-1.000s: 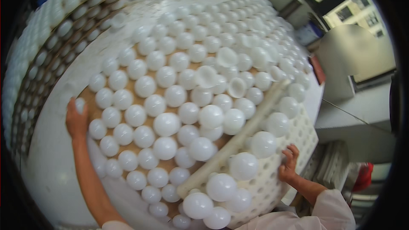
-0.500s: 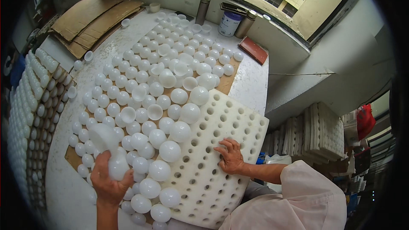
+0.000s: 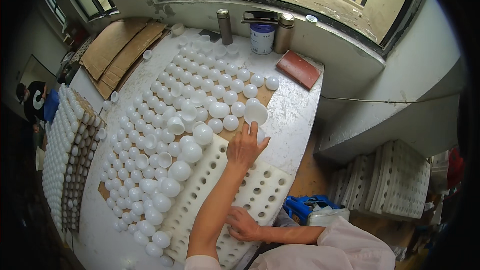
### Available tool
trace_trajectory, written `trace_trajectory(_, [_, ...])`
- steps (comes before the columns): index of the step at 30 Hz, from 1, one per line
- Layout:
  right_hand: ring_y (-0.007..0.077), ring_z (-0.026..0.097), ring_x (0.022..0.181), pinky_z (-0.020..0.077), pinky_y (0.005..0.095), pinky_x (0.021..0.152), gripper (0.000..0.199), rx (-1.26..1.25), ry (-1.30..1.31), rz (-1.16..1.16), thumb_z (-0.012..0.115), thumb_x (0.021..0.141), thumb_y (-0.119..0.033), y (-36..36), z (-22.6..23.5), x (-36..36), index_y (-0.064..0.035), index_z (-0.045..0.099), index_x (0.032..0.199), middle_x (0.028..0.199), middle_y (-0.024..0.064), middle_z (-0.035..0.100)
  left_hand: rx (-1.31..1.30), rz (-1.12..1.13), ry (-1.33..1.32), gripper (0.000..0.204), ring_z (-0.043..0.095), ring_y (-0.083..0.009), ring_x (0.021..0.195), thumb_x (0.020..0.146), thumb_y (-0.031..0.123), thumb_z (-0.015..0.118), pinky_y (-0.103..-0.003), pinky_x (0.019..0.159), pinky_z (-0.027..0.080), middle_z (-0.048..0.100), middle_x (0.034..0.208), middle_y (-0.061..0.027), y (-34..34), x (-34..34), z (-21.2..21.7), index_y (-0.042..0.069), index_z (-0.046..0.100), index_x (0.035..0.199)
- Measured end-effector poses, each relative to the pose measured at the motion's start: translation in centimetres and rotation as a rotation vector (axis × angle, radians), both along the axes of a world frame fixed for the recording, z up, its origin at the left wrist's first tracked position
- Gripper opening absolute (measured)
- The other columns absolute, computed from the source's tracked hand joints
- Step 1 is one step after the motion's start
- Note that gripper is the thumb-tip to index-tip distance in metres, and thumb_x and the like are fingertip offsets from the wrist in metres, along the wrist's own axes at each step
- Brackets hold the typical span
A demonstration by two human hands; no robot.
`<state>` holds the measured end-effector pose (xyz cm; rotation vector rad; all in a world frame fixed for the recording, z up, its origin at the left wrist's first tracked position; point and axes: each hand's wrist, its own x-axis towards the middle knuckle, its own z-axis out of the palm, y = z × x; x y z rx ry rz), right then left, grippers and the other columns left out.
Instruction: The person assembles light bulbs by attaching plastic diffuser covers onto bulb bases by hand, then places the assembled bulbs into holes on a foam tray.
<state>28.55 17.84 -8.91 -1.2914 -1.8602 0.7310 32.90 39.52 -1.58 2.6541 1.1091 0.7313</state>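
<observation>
The person's left hand (image 3: 246, 146) reaches across the white foam tray full of round holes (image 3: 260, 190), its fingers closed on a white hollow bulb-shaped plastic shell (image 3: 255, 113) held open side up near the tray's far corner, just beside the many matching white shells (image 3: 165, 135) set out in rows on the worn white table (image 3: 295, 115). The right hand (image 3: 242, 224) lies flat on the tray's near edge with fingers spread apart, gripping nothing. At the table's far end stand two metal flasks (image 3: 225, 26) and a white tub (image 3: 262, 38), with a red-brown slab (image 3: 299, 69) beside them.

Left hand (image 3: 246, 147) grips white dome (image 3: 255, 113); right hand (image 3: 243, 224) presses foam tray (image 3: 260, 190).
</observation>
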Motion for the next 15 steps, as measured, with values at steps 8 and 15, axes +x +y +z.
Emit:
trace_trajectory(8, [0.0327, 0.058, 0.089, 0.0477, 0.04, 0.078, 0.034, -0.002, 0.185, -0.21, 0.06, 0.067, 0.006, 0.0, 0.6, 14.8, -0.0028, 0.06, 0.1, 0.094, 0.0148, 0.06, 0.005, 0.301, 0.415, 0.068, 0.058, -0.0261, 0.094, 0.072, 0.046, 0.072, -0.037, 0.066, 0.052, 0.049, 0.131, -0.0201, 8.6, 3.0, -13.4, 0.007, 0.048, 0.122])
trace_trajectory(15, [0.0325, 0.059, 0.082, 0.0473, 0.0372, 0.074, 0.027, -0.052, 0.107, -0.287, 0.057, 0.07, 0.01, 0.8, -0.1, 17.5, -0.0004, 0.061, 0.095, 0.088, 0.0168, 0.06, 0.146, 0.411, 0.411, 0.068, 0.039, -0.0426, 0.124, 0.082, 0.034, 0.063, -0.056, 0.1, 0.027, 0.033, 0.143, -0.0254, 7.0, 7.3, -15.8, 0.006, 0.036, 0.138])
